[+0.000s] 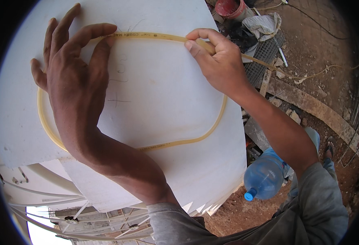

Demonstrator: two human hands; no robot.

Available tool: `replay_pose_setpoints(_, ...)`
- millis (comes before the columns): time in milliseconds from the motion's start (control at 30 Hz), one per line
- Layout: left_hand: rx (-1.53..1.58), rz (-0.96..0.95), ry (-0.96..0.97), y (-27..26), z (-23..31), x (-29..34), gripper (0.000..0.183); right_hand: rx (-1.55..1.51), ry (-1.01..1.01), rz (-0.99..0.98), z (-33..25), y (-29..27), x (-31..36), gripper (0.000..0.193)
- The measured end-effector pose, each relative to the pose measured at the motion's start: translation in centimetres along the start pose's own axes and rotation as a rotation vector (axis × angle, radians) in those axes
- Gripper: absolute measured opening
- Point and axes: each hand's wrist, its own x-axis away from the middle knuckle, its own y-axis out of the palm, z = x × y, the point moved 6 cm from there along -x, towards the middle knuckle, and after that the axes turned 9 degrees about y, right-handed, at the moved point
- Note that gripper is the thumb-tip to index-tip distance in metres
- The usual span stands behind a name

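Observation:
A thin, yellowish, see-through hose (155, 36) lies in a rounded loop on a white board (167, 98). My left hand (77, 77) pinches the top run of the loop between thumb and forefinger, its other fingers spread and raised. Part of the loop's left side is hidden beneath that hand and wrist. Farther right along the same run, my right hand (222, 61) is closed round the hose, thumb and forefinger together near the board's right edge. From there a length of hose extends past the edge and off to the right. Faint pencil marks show inside the loop.
A large blue water bottle (265, 177) is below the board's right edge. A red bucket (230, 8), a pale sack (265, 26) and wire mesh (265, 61) are at the upper right. Curved pale tubes (53, 196) sit at the lower left. Rubble dots the dirt ground.

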Motion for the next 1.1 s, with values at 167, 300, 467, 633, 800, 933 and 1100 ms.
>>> replay_pose_setpoints(167, -0.006, -0.007, -0.018, -0.08, 0.24, -0.15, 0.023, -0.053, 0.064, -0.044, 0.24, 0.08, 0.07, 0.018)
replay_pose_setpoints(300, -0.018, -0.016, -0.016, 0.00, 0.13, -0.13, 0.023, -0.028, 0.034, -0.028, -0.03, 0.09, 0.13, 0.019)
replay_pose_setpoints(467, -0.015, -0.008, 0.001, 0.22, -0.16, 0.03, 0.023, -0.013, -0.025, -0.008, -0.20, 0.00, 0.16, 0.020)
replay_pose_setpoints(633, -0.018, -0.005, 0.008, 0.32, -0.27, 0.10, 0.023, 0.000, -0.057, 0.002, -0.16, -0.01, 0.05, 0.020)
replay_pose_setpoints(800, -0.016, -0.016, -0.004, 0.21, -0.18, 0.09, 0.023, 0.010, -0.023, -0.029, 0.11, -0.09, -0.04, 0.019)
replay_pose_setpoints(933, 0.003, -0.016, -0.018, 0.05, 0.03, -0.08, 0.022, 0.012, 0.002, -0.050, 0.17, -0.15, -0.19, 0.019)
replay_pose_setpoints(1100, 0.051, -0.015, -0.045, -0.28, 0.17, -0.12, 0.021, -0.030, 0.060, -0.067, 0.27, -0.06, -0.23, 0.018)
